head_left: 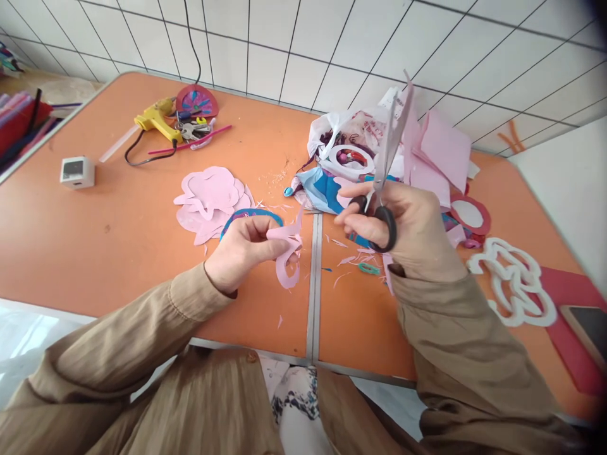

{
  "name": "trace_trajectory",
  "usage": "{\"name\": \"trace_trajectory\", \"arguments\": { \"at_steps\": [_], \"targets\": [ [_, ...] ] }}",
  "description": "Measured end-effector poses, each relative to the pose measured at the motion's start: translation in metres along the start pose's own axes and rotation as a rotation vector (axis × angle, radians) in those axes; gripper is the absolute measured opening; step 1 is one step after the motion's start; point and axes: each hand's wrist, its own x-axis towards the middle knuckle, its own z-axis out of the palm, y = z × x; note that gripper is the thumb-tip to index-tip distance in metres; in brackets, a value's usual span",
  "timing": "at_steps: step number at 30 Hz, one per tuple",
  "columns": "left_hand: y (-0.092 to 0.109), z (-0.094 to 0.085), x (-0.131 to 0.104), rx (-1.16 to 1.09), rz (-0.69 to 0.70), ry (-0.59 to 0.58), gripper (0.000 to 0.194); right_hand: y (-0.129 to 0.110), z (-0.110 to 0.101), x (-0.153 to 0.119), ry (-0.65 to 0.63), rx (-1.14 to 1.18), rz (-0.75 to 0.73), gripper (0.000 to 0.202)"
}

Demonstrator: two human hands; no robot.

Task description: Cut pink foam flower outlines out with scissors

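Observation:
Between the thumb and fingers of my left hand [249, 246] is a curled pink cut-out piece [288, 272], which looks like paper or thin foam. My right hand [412, 221] holds a pair of scissors [389, 145] by its black handles, blades pointing up and slightly parted, away from the piece. Beyond my left hand lies a pile of pink cut-out shapes [213, 196]. A blue-rimmed round piece [237, 218] is partly hidden behind that hand. Pink scraps [348, 260] are scattered on the orange table [142, 253] between my hands.
A yellow glue gun [159, 120] with a cord lies at the back left, near keys [192, 131]. A small white cube [77, 172] stands at the left. Plastic bags [327, 136] and folded pink sheets [443, 151] crowd the back right. White cut-out shapes [515, 284] and a phone [588, 325] lie at right.

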Motion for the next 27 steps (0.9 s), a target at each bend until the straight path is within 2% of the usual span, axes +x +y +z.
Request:
{"name": "trace_trajectory", "arguments": {
  "at_steps": [4,8,10,14,18,23,27],
  "targets": [
    [-0.003,0.0,-0.001,0.166,-0.026,-0.115,0.026,-0.011,0.023,-0.009,-0.103,0.033,-0.098,0.036],
    [-0.007,0.002,-0.002,0.296,0.0,-0.152,0.027,-0.018,0.03,-0.016,-0.309,-0.054,-0.062,0.032],
    [-0.008,0.003,-0.001,0.325,0.019,-0.158,0.026,-0.017,0.031,-0.017,-0.363,-0.073,-0.062,0.028],
    [-0.008,0.003,-0.001,0.44,0.027,-0.145,0.031,-0.011,0.035,-0.016,-0.377,-0.098,-0.077,0.022],
    [-0.008,0.004,-0.001,0.472,0.015,-0.129,0.032,-0.011,0.038,-0.017,-0.391,-0.1,-0.072,0.027],
    [-0.007,0.004,-0.001,0.372,-0.05,-0.092,0.023,-0.012,0.04,-0.017,-0.367,0.029,-0.065,0.034],
    [-0.006,0.003,-0.002,0.22,-0.132,-0.074,0.022,-0.011,0.038,-0.015,-0.343,0.094,-0.026,0.053]
  ]
}}
